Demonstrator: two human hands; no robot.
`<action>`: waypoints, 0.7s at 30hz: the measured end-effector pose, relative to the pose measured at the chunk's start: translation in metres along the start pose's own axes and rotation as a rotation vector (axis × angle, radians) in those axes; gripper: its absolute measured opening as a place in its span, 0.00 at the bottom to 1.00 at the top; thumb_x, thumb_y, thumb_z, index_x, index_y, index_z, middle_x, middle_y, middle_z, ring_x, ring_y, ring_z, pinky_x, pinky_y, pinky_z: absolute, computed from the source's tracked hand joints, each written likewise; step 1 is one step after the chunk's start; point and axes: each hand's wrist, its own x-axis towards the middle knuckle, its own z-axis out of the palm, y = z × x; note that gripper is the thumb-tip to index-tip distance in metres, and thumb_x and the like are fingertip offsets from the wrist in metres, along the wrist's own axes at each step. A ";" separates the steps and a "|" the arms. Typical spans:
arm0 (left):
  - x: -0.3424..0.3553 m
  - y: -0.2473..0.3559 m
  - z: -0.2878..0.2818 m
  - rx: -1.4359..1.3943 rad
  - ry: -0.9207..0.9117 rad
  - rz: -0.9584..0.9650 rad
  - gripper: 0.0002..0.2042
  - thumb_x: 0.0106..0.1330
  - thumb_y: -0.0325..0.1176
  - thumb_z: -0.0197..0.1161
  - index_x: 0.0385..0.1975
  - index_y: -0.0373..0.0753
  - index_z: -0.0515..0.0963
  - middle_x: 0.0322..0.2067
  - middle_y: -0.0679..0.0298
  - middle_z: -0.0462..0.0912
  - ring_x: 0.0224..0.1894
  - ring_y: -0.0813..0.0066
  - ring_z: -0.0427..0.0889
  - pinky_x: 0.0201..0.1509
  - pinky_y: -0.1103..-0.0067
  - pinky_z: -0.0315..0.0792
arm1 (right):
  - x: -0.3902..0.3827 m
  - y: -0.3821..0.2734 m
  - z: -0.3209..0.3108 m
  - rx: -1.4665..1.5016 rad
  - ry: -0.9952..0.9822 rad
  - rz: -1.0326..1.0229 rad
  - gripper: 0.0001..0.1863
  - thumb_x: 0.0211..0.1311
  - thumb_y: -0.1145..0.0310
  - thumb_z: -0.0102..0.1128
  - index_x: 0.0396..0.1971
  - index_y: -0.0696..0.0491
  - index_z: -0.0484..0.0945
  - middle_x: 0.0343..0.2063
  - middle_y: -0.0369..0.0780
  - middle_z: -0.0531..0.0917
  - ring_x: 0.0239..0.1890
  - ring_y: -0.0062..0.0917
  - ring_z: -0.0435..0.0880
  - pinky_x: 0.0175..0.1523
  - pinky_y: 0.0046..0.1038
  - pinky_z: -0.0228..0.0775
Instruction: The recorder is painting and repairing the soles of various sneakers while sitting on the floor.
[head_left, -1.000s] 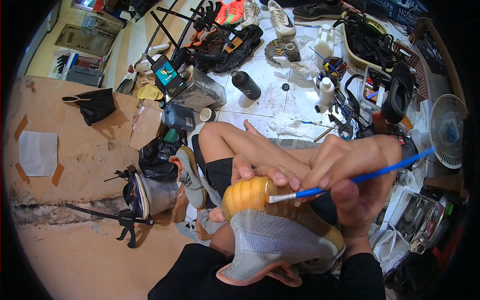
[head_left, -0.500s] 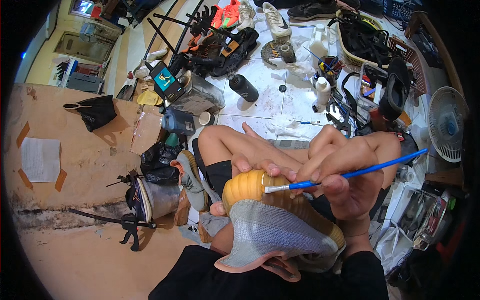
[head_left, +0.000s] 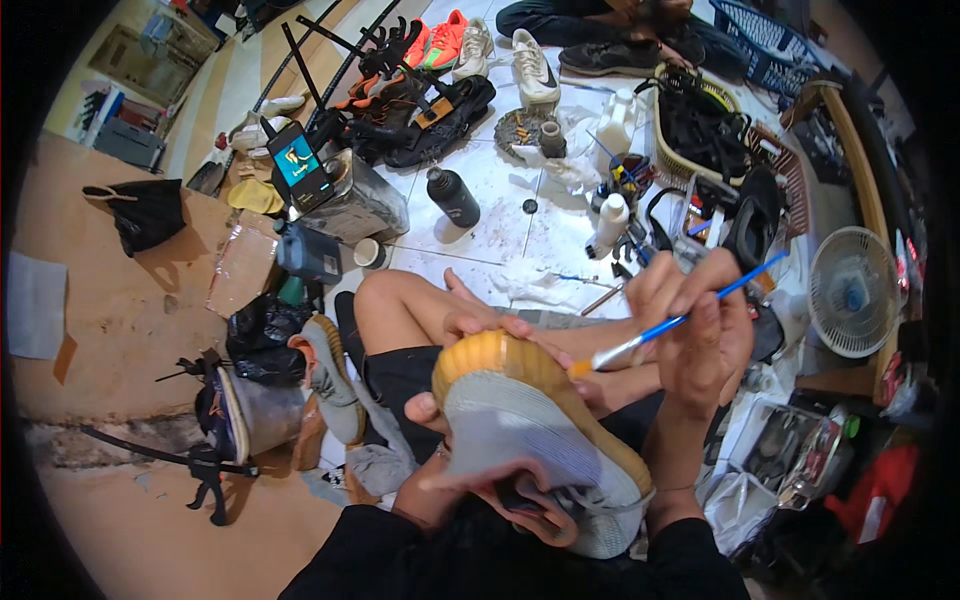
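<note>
The left hand [head_left: 426,411] holds the gray shoe [head_left: 540,420] near the middle, its yellow sole [head_left: 485,355] facing far. The right hand [head_left: 708,325] pinches a blue brush [head_left: 655,331], tip close by. Brushing the sole seems the step; the next stroke needs steady hands.

Workshop: shoes [head_left: 533,72], clamps [head_left: 206,470], paintbrush [head_left: 655,330]

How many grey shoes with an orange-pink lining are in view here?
2: the held shoe, in the left hand, and the second shoe, beside the black plastic bag on the left. Others may be hidden.
</note>
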 end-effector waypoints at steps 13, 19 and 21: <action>-0.074 0.085 -0.095 0.394 0.875 0.257 0.39 0.46 0.52 0.60 0.62 0.49 0.63 0.65 0.55 0.61 0.66 0.51 0.64 0.69 0.49 0.59 | 0.180 0.202 -0.096 -1.268 0.004 0.100 0.10 0.70 0.65 0.54 0.32 0.57 0.72 0.21 0.45 0.81 0.26 0.38 0.83 0.32 0.36 0.70; -0.064 0.090 -0.107 0.342 0.907 0.241 0.34 0.46 0.49 0.60 0.56 0.47 0.64 0.57 0.53 0.66 0.61 0.44 0.67 0.66 0.44 0.60 | 0.185 0.250 -0.122 -1.336 -0.096 0.092 0.14 0.73 0.62 0.47 0.31 0.57 0.70 0.21 0.48 0.78 0.28 0.45 0.79 0.36 0.41 0.68; -0.059 0.091 -0.112 0.316 0.864 0.221 0.33 0.46 0.49 0.61 0.56 0.47 0.64 0.57 0.52 0.66 0.60 0.42 0.67 0.65 0.44 0.59 | 0.183 0.265 -0.126 -1.391 -0.133 0.130 0.14 0.73 0.61 0.47 0.34 0.57 0.73 0.25 0.48 0.77 0.33 0.45 0.78 0.40 0.43 0.67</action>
